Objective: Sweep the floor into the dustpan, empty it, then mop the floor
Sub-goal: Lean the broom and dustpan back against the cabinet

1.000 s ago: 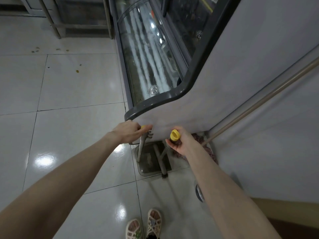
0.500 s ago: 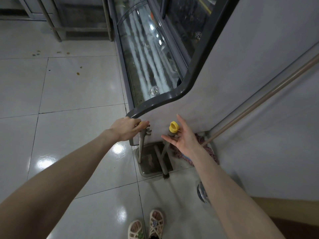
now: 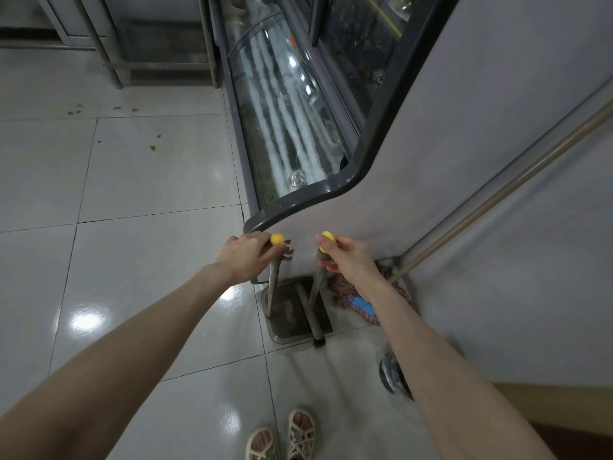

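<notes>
Person stands at the corner of a glass-fronted display case (image 3: pixel 292 134), both bare arms stretched out. The left hand (image 3: pixel 247 258) is curled round the top of the dustpan handle (image 3: pixel 271 290), just under its yellow cap (image 3: pixel 277 239), with a firm closed grip. The right hand (image 3: pixel 346 260) is wrapped round the top of the broom handle (image 3: pixel 316 283), fingers closed just below a yellow knob (image 3: pixel 326 236). The hands are apart, side by side, one tool each. Below them the dustpan (image 3: pixel 277 335) sits flat on the floor (image 3: pixel 149 260), right against the case's grey end panel, its handle roughly upright. The broom head (image 3: pixel 310 313) lies inside the pan, and its dark bristles (image 3: pixel 319 343) poke over the near rim. The mop head (image 3: pixel 345 290), reddish strings with a blue part, lies on the floor just right of the dustpan, partly hidden by the right forearm. Its tan mop pole (image 3: pixel 497 200) slants up to the right along the wall. Small brown scraps (image 3: pixel 152 148) lie on the tiles well off to the left, with more near the metal legs (image 3: pixel 99 51) at the back. A dark round thing (image 3: pixel 391 373) sits on the floor beside the right forearm; can't tell what it is. Sandaled feet (image 3: pixel 292 436) show at the bottom edge, near the pan.
</notes>
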